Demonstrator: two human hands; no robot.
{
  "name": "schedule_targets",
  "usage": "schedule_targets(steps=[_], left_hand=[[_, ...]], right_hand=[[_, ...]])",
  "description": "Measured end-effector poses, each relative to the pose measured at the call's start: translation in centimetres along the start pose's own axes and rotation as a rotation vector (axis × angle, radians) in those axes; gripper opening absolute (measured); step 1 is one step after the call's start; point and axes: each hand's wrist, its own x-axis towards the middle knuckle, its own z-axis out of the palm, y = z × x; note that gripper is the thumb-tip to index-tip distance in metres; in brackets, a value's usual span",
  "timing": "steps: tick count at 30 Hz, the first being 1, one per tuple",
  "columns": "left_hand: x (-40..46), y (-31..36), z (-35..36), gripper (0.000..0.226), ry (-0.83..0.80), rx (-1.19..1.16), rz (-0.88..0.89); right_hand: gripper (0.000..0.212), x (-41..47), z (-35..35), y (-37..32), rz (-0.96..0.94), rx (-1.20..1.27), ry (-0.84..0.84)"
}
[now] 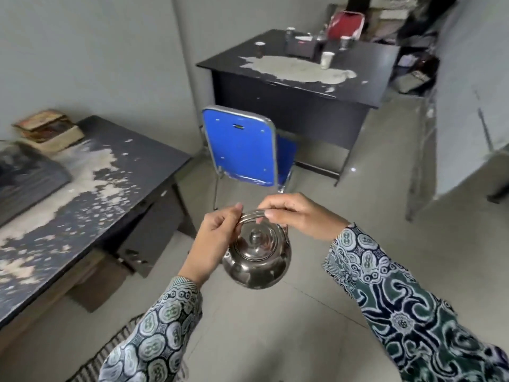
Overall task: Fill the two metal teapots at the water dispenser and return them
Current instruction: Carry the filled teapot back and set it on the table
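A shiny metal teapot (257, 260) with its lid on hangs in the air over the floor in front of me. Both hands hold its wire handle from above. My left hand (217, 238) grips the handle's left end, its fingers curled round it. My right hand (294, 216) pinches the handle's top from the right. Only this one teapot is in view. No water dispenser shows in the frame.
A blue chair (239, 144) stands just ahead. Behind it is a dark desk (366, 67) with cups and boxes. Another worn dark desk (154, 155) runs along the left, carrying books. A grey cabinet (468, 106) stands at the right. Tiled floor (303, 326) lies below my hands.
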Motion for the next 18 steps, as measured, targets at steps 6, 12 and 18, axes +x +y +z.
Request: schedule_targets(steps=[6,12,18], left_hand=[[7.4,-0.3,10.7,0.045,-0.185,-0.014,-0.021],[16.9,-1.9,19.9,0.046,-0.317,-0.013,-0.073],[26.9,-1.2,28.1,0.051,-0.346,-0.026,-0.108]], right_hand=[[0.019,-4.5,-9.8,5.1,0.068,0.034,0.157],[0.017,-5.4,-20.4,10.9,0.115,0.033,0.256],[0.017,-3.7,-32.3,15.6,0.129,0.021,0.258]])
